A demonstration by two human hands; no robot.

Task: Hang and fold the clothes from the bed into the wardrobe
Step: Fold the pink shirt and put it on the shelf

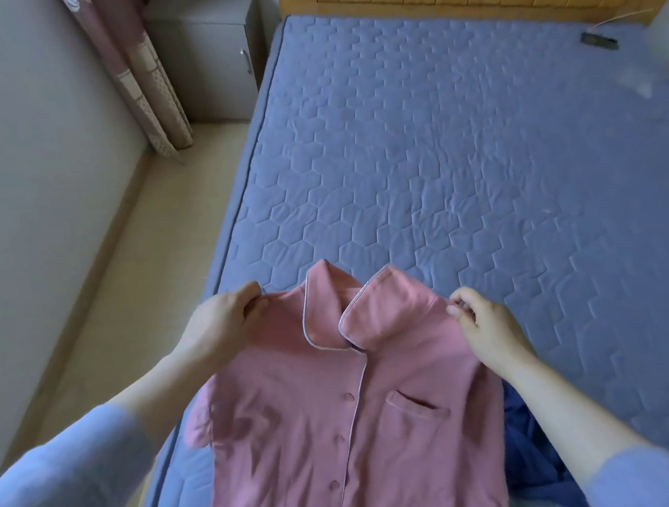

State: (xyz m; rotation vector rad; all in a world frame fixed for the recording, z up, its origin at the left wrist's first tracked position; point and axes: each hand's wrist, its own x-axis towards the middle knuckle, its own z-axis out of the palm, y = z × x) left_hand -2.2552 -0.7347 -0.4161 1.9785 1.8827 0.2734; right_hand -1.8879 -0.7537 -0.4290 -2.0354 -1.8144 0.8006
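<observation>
Both hands — left hand (225, 323), right hand (482, 321) — pinch the pink shirt (339, 414) shoulders, each grip holding fabric.

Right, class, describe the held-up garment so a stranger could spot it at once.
Find the blue quilted bed, then its near edge. The pink shirt there has a piped collar, buttons and chest pocket, unlike the dark blue garment beside it.
</observation>
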